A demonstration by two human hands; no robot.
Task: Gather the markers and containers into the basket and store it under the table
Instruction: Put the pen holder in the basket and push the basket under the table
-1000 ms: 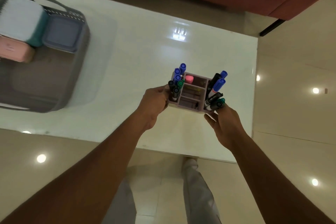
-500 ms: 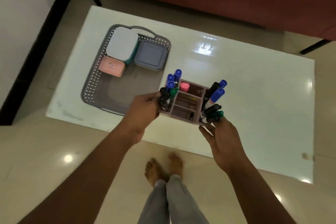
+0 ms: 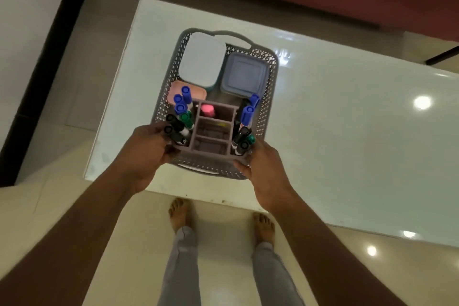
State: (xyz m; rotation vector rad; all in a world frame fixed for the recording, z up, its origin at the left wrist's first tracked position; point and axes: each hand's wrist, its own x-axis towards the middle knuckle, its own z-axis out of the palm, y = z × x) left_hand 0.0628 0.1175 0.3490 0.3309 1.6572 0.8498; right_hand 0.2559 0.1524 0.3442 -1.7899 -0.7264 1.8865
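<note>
While organizer (image 3: 211, 131) with markers (image 3: 182, 107) hangs above basket (image 3: 269, 97) at frame centre, left hand (image 3: 146, 154) and right hand (image 3: 263, 166) fingers clamp its sides; three containers (image 3: 201, 59) inside basket on worktop (image 3: 347, 119).

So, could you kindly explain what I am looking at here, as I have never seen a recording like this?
There is no machine: a camera worn on a person's head looks down at their own bare arms, legs and feet. The left hand and right hand hold a marker organizer by its two sides, with blue, black and green markers standing in its end slots. It is over the near end of a grey basket that sits on a glossy white table. Behind it in the basket lie a white-lidded container, a blue-grey one and a pink one.
</note>
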